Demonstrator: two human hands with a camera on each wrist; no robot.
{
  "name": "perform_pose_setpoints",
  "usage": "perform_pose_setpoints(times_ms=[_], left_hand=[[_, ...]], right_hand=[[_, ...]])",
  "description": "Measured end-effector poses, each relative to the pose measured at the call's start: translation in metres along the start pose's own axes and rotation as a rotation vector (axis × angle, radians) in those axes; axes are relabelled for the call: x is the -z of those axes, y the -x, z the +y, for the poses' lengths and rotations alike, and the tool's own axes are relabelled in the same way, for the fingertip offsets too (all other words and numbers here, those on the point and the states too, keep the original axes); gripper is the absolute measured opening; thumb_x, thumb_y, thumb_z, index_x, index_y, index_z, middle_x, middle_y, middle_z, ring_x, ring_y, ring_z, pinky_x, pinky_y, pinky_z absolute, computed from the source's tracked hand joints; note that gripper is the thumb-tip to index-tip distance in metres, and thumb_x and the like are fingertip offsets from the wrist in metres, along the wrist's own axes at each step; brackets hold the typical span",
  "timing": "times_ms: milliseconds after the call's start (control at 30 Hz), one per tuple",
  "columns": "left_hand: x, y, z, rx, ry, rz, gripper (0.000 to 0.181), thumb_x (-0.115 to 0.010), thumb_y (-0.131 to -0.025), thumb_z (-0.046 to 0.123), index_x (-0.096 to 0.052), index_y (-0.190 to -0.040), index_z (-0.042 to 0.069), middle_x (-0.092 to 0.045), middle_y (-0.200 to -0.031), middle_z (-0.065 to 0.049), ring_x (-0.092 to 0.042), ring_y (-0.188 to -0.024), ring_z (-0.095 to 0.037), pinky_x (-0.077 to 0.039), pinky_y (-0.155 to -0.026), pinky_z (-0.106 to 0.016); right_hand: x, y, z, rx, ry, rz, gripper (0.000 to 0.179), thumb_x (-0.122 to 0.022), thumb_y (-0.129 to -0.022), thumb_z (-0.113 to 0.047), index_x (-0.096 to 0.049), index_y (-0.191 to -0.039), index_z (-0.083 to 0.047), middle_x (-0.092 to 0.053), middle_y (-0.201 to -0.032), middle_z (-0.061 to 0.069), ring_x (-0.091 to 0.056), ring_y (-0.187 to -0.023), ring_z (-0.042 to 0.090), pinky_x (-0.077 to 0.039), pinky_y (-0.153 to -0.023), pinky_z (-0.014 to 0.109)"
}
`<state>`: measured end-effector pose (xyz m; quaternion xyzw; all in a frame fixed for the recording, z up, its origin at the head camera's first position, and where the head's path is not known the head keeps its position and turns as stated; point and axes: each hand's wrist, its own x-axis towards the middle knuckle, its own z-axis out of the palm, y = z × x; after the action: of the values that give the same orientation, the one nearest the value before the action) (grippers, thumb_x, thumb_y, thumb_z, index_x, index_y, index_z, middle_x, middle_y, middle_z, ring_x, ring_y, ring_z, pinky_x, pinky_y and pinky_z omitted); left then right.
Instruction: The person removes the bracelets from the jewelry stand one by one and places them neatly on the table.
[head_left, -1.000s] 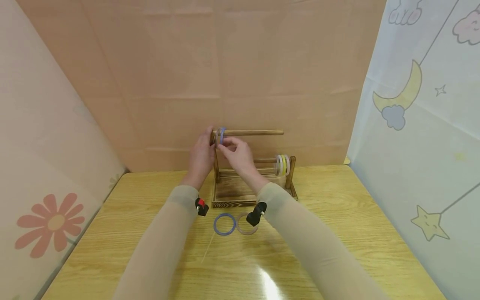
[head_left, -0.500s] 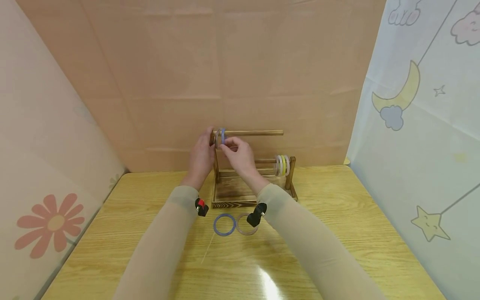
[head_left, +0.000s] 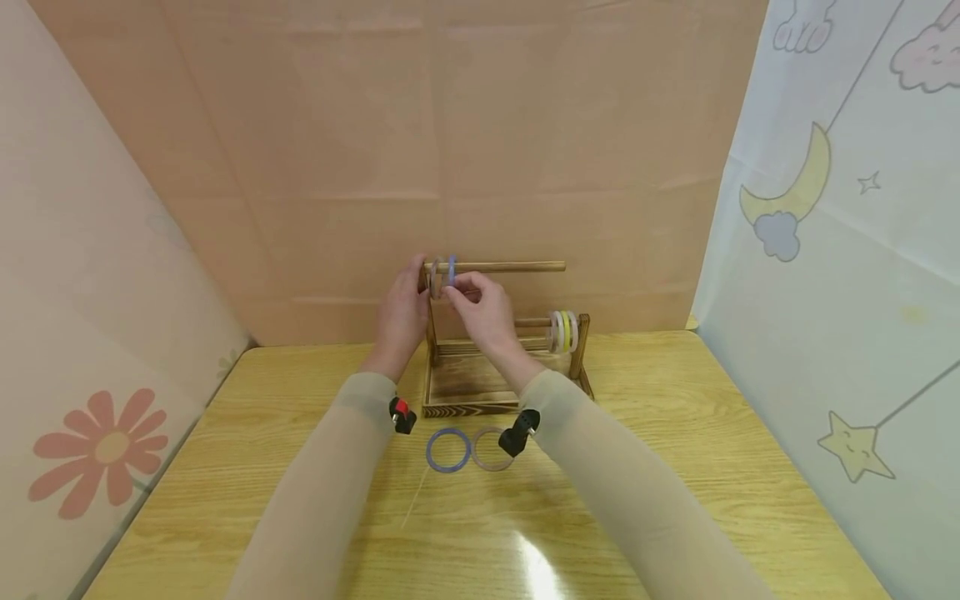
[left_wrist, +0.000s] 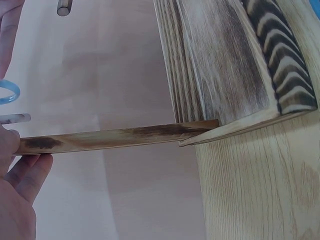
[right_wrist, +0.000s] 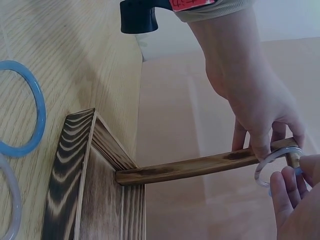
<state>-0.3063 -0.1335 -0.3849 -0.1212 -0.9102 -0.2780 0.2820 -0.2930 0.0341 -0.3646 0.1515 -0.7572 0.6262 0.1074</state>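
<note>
My left hand [head_left: 402, 310] grips the top of the left upright post [left_wrist: 115, 137] of a wooden bangle rack [head_left: 468, 382], fingers on one side and thumb on the other in the left wrist view. A blue bangle [head_left: 452, 271] hangs around the rack's upper bar [head_left: 517, 267], pinched low on its ring between the thumb and fingers of my right hand [head_left: 486, 312]. Closer to the post, a pale translucent bangle [right_wrist: 261, 170] also hangs on that bar. My right fingers partly cover the blue bangle in the right wrist view.
Several white and yellow bangles [head_left: 566, 332] hang at the right end of the lower bar. On the table before the rack lie a blue bangle [right_wrist: 41, 112] and a pinkish bangle [head_left: 491, 469], side by side. The upper bar's right end is free-standing. A cloth backdrop [head_left: 337, 167] stands behind.
My right hand has slid the blue bangle slightly right along the upper bar, widening its gap from the pale bangle. My left hand has stayed at the post.
</note>
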Motion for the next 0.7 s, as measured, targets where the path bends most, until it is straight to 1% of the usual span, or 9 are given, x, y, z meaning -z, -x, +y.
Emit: perform_pose_setpoints(times_ms=[100, 267, 467, 567, 700], left_hand=[[0.0, 0.0, 0.0, 0.006, 0.005, -0.004, 0.061, -0.063, -0.109, -0.004, -0.04, -0.164, 0.008, -0.061, -0.147, -0.024, -0.066, -0.125, -0.046, -0.057, -0.102, -0.059], [0.0, 0.001, 0.001, 0.007, 0.013, -0.006, 0.061, -0.064, -0.109, -0.005, -0.04, -0.164, 0.009, -0.062, -0.145, -0.024, -0.066, -0.123, -0.045, -0.058, -0.101, -0.059], [0.0, -0.001, 0.001, -0.004, 0.009, 0.007, 0.059, -0.065, -0.109, -0.004, -0.043, -0.162, 0.008, -0.063, -0.143, -0.023, -0.067, -0.122, -0.044, -0.059, -0.1, -0.059], [-0.001, -0.001, 0.001, 0.001, 0.008, -0.001, 0.059, -0.065, -0.109, -0.003, -0.042, -0.163, 0.008, -0.063, -0.145, -0.023, -0.067, -0.123, -0.044, -0.059, -0.1, -0.059], [-0.001, -0.001, 0.0, 0.011, 0.01, -0.008, 0.06, -0.065, -0.109, -0.003, -0.042, -0.163, 0.009, -0.062, -0.145, -0.023, -0.066, -0.124, -0.044, -0.058, -0.101, -0.059]], right_hand=[[0.003, 0.002, -0.001, 0.004, 0.014, 0.006, 0.017, -0.076, -0.108, -0.017, -0.078, -0.118, -0.004, -0.079, -0.107, 0.01, -0.077, -0.099, 0.03, -0.064, -0.084, 0.035], [0.008, 0.003, -0.001, 0.014, 0.02, 0.02, 0.017, -0.075, -0.109, -0.017, -0.077, -0.118, -0.003, -0.078, -0.109, 0.011, -0.076, -0.103, 0.036, -0.063, -0.085, 0.039], [0.017, 0.004, -0.002, 0.018, 0.019, 0.03, 0.018, -0.075, -0.109, -0.016, -0.077, -0.119, -0.002, -0.077, -0.111, 0.011, -0.076, -0.105, 0.039, -0.063, -0.085, 0.039], [0.022, 0.005, -0.001, 0.02, 0.028, 0.032, 0.019, -0.075, -0.109, -0.018, -0.077, -0.12, -0.003, -0.078, -0.112, 0.014, -0.075, -0.106, 0.038, -0.063, -0.086, 0.039], [0.029, 0.006, 0.001, 0.013, 0.043, 0.039, 0.019, -0.074, -0.109, -0.019, -0.076, -0.121, -0.004, -0.078, -0.114, 0.019, -0.075, -0.102, 0.031, -0.062, -0.085, 0.038]])
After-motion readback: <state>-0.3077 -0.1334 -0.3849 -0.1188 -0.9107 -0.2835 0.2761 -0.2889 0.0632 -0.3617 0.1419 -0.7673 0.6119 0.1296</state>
